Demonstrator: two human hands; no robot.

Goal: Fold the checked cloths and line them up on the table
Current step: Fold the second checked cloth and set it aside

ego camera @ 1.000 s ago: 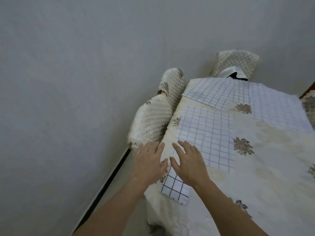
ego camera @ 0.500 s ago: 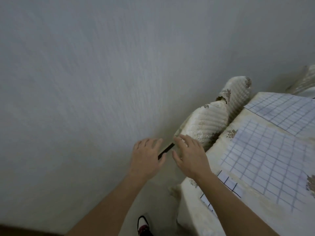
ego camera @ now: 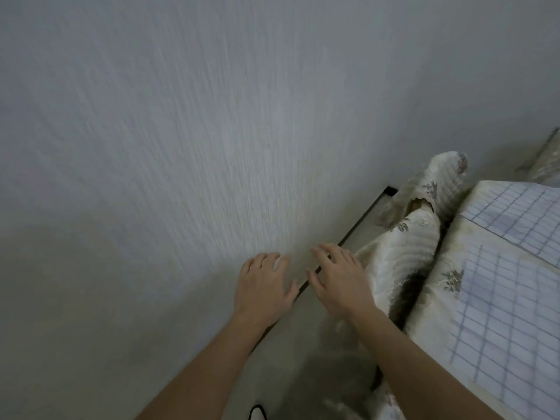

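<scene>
Two white cloths with a blue check lie flat on the table at the right edge of the view: a near cloth (ego camera: 503,310) and a far cloth (ego camera: 518,216). The table (ego camera: 439,286) wears a cream cover with brown flower prints. My left hand (ego camera: 263,286) and my right hand (ego camera: 339,277) hover side by side off the table's left edge, in front of the wall. Both hands hold nothing, palms down, fingers spread. The picture is blurred by motion.
A grey-white wall (ego camera: 181,131) fills most of the view, with a dark skirting strip (ego camera: 357,225) at its foot. A chair in a quilted cream cover (ego camera: 406,247) stands between wall and table. A shoe tip (ego camera: 257,412) shows at the bottom edge.
The view has swung left, away from the table. My hands left the near checked cloth they were pressing and now hang past the table's edge by the wall.
</scene>
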